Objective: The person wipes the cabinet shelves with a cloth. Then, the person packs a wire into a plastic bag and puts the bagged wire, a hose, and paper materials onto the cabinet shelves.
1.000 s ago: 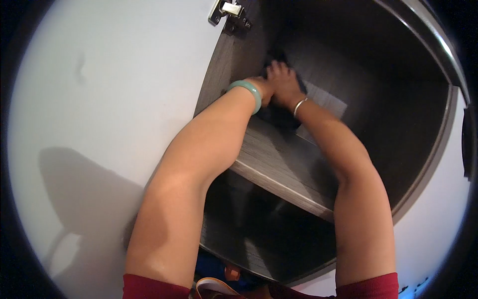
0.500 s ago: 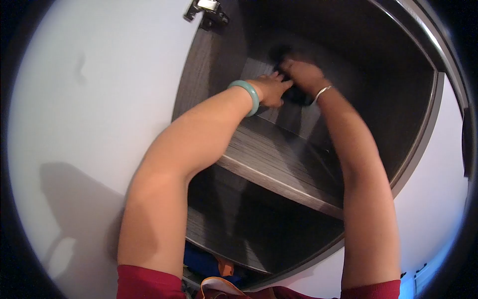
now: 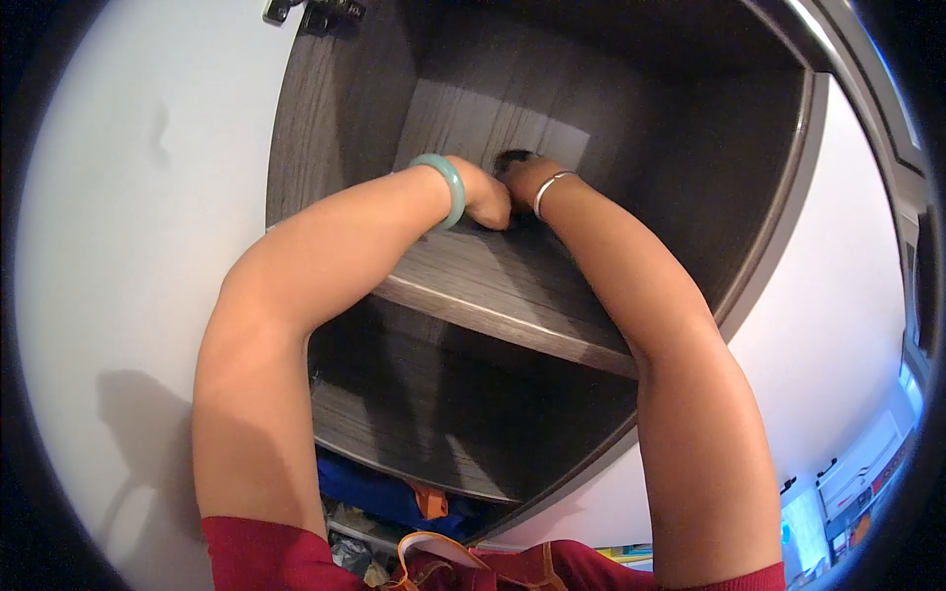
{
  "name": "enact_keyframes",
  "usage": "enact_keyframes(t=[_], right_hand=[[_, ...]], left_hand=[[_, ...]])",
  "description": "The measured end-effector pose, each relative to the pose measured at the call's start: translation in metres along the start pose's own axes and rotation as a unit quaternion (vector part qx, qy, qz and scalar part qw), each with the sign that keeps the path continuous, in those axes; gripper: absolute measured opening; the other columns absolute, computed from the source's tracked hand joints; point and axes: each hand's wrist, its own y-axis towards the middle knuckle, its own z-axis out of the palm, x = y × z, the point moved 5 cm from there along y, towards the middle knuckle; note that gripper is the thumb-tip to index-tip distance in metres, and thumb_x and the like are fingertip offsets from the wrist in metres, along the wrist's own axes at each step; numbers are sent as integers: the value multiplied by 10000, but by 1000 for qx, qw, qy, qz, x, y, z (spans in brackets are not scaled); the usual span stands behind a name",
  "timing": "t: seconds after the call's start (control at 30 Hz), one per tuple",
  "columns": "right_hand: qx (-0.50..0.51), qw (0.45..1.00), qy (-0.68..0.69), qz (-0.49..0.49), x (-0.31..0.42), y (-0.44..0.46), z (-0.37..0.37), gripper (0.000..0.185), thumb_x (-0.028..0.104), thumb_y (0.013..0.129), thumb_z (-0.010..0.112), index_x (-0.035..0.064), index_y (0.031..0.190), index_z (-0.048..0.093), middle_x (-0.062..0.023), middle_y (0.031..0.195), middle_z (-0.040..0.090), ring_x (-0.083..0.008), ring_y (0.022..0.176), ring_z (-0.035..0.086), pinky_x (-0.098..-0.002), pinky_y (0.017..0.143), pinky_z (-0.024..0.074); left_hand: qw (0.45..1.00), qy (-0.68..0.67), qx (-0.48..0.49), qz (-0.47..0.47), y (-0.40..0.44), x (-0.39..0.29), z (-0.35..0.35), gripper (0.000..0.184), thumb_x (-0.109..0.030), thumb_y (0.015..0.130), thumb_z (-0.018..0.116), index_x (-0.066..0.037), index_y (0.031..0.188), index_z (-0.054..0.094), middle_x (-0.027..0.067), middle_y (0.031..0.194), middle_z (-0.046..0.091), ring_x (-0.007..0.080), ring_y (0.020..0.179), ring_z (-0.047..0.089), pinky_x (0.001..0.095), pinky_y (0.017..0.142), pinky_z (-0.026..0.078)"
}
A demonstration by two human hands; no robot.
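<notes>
Both of my arms reach into the upper compartment of a dark wood-grain cabinet. My right hand [image 3: 526, 183], with a silver bangle [image 3: 546, 197] at the wrist, is closed around a small black thing [image 3: 511, 159]. Only a bit of it shows above the fingers, so its kind is unclear. Close against it, my left hand [image 3: 483, 200] is bent downward with curled fingers, below a pale green bangle [image 3: 449, 189]. Its fingertips are hidden, and what they hold cannot be made out. Both hands are just above the shelf [image 3: 493, 313].
A white door [image 3: 148, 246] stands swung out on the left, with a metal hinge [image 3: 330, 14] at the top. Below is a lower compartment [image 3: 453, 389], with blue cloth [image 3: 365, 490] and an orange item [image 3: 431, 500] underneath. A white panel [image 3: 788, 325] borders the right.
My hands have come down towards the shelf and closer together. The left fingers, spread before, are now curled. The view has shifted, so the cabinet appears further left and higher.
</notes>
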Motion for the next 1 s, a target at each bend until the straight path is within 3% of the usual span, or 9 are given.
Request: enact_keyframes(t=[0.13, 0.33, 0.4, 0.47, 0.6, 0.77, 0.8, 0.9, 1.0], right_hand=[[70, 988, -106, 84, -74, -53, -39, 365, 253, 874, 409, 105, 1184, 533, -93, 1286, 446, -285, 1161, 453, -385, 943, 380], [-85, 944, -248, 202, -124, -30, -72, 327, 211, 886, 429, 102, 1174, 540, -72, 1289, 449, -255, 1173, 444, -395, 936, 389], [-211, 898, -337, 187, -63, -95, -90, 319, 164, 877, 421, 44, 1143, 549, -174, 1206, 499, -313, 1082, 515, -395, 866, 443], [-51, 952, -217, 211, -24, -93, -65, 350, 251, 883, 444, 131, 1203, 520, -54, 1335, 396, -273, 1216, 388, -437, 940, 377], [99, 985, 5, 144, -32, -59, -12, 356, 252, 861, 465, 107, 1177, 540, -91, 1296, 439, -294, 1169, 442, -441, 935, 377], [54, 993, 99, 46, -63, -80, -31, 394, 303, 825, 528, 93, 1158, 549, -126, 1256, 474, -287, 1147, 460, -404, 927, 374], [62, 985, 156, 33, -22, -22, -24, 439, 335, 810, 562, 85, 1170, 536, -143, 1240, 487, -273, 1147, 456, -384, 916, 376], [-153, 892, 362, -223, 31, 57, -43, 420, 265, 816, 560, 16, 1153, 522, -204, 1217, 487, -260, 1134, 441, -362, 944, 338], [-225, 854, 431, -185, 33, 102, -111, 564, 328, 829, 534, -79, 1203, 421, -241, 1202, 482, -267, 1057, 502, -345, 833, 427]], left_hand=[[950, -16, -197, 242, -7, -69, -50, 474, -347, 890, 358, -29, 1236, 421, 243, 1205, 459, 375, 1132, 421, 425, 963, 331], [925, -53, -216, 309, -8, -95, -32, 523, -376, 920, 300, -109, 1365, 236, 202, 1400, 199, 360, 1290, 192, 432, 1062, 166], [927, -32, -231, 293, -98, -106, -21, 537, -390, 913, 311, -115, 1367, 228, 207, 1377, 253, 367, 1267, 248, 431, 1048, 209], [957, -75, -165, 227, -110, -92, -9, 500, -396, 905, 330, -74, 1283, 388, 224, 1262, 419, 363, 1179, 390, 422, 988, 311], [986, 50, 4, 158, -14, -84, -22, 357, -263, 829, 423, 17, 910, 628, 216, 991, 595, 328, 940, 560, 432, 824, 414], [991, 26, -134, 10, -57, -101, -74, 300, -169, 731, 534, 19, 949, 618, 208, 980, 604, 337, 900, 582, 408, 762, 455], [986, 37, -159, -34, -41, -22, -56, 300, -169, 731, 539, 18, 952, 619, 205, 981, 606, 337, 908, 583, 404, 757, 462], [926, 302, -157, -163, -60, 29, -69, 354, -186, 756, 527, -72, 1084, 593, 149, 1157, 548, 291, 1182, 418, 512, 1051, 105], [826, 457, -246, -218, -94, 46, -110, 330, -225, 767, 480, -62, 1013, 627, 172, 1148, 547, 324, 1177, 417, 482, 1049, 162]])
